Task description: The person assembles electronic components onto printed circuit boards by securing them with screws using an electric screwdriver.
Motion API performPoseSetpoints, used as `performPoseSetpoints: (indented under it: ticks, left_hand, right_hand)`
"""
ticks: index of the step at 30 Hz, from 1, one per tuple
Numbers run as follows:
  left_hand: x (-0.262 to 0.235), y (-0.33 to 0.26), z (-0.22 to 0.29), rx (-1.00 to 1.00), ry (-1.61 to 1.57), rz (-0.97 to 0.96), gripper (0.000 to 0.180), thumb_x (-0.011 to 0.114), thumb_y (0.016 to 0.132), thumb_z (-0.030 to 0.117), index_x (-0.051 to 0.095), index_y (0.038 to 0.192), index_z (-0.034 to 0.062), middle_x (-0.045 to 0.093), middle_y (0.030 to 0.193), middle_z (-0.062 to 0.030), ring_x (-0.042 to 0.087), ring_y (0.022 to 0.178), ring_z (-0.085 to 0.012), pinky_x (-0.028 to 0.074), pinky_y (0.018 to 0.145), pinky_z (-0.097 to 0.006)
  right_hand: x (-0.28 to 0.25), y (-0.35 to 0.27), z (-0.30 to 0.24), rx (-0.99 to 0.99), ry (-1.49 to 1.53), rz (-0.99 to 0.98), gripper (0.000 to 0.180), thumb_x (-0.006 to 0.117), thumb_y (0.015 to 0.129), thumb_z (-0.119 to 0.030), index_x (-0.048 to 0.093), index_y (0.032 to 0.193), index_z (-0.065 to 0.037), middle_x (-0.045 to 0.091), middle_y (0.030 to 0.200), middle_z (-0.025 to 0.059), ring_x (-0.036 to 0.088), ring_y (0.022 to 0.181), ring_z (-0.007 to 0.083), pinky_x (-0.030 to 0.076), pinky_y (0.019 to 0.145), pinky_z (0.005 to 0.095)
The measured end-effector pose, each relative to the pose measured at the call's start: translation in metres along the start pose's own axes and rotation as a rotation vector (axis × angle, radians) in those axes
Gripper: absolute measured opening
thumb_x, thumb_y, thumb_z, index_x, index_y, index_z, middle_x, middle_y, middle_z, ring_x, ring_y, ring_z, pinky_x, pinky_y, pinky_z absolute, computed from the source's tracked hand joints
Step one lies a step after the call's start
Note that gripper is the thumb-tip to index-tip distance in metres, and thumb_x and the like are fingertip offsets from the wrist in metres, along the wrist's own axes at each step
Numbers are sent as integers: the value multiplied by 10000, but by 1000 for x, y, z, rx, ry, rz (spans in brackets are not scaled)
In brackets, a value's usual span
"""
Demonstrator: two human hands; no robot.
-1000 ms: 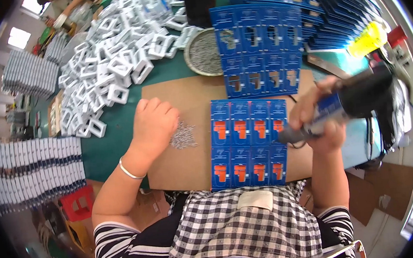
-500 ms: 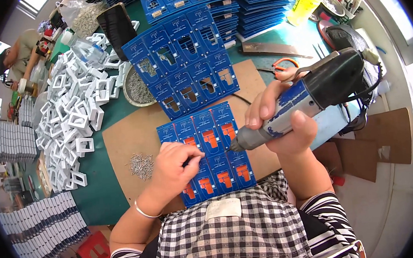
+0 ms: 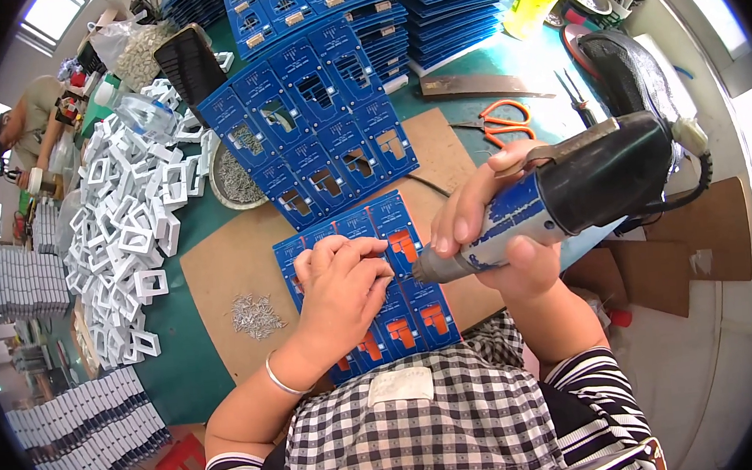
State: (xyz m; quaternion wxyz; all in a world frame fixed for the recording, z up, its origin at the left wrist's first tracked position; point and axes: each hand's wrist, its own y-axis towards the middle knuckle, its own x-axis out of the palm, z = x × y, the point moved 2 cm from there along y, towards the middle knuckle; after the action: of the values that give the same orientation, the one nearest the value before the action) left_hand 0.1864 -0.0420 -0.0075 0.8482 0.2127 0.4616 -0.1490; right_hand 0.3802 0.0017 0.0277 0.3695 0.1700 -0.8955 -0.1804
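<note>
At centre, right hand (image 3: 499, 225) wrapped tight round black-and-blue electric screwdriver (image 3: 559, 198), tip pointing down-left at blue plastic panel with orange inserts (image 3: 401, 277). Left hand (image 3: 340, 286) lies on same panel, fingers curled together, pressing down; whether it pinches anything, cannot tell. Panel rests on brown cardboard sheet (image 3: 221, 282). Small pile of silver screws (image 3: 254, 315) left of panel. White plastic frames (image 3: 132, 219) heaped further left; orange-handled scissors (image 3: 499, 119) beyond screwdriver.
</note>
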Motion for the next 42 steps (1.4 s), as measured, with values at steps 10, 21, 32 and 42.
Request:
performPoseSetpoints:
  ticks: [10,21,32,42]
  left_hand:
    - [0,5,2,81,127,-14,232,720,699,93,639,910,145,585,1099,32,474,1053,-233,283,903,-436]
    - [2,-2,4,91,214,60,126,712,746,167,658,859,176,589,1109,43,473,1104,-208,278,911,-433]
    - [2,-2,2,94,166,74,157,709,725,136,663,869,178,592,1104,42,481,1099,-216,282,912,-428]
    - [3,-3,0,98,142,91,164,709,720,128,666,870,177,597,1095,39,490,1089,-219,291,903,-422]
  right_hand:
    - [3,2,0,-66,-84,-78,620,667,794,-94,331,1311,-29,610,851,148,642,770,224,537,717,341]
    - [16,3,1,11,-285,-141,554,725,842,-247,356,1232,-112,579,808,94,638,762,244,543,696,360]
    - [17,1,4,47,-261,-106,584,751,826,-279,362,1228,-111,578,794,94,638,737,242,543,683,364]
    - [16,2,6,-12,-263,-125,586,744,831,-294,367,1235,-101,585,782,99,642,724,238,549,682,377]
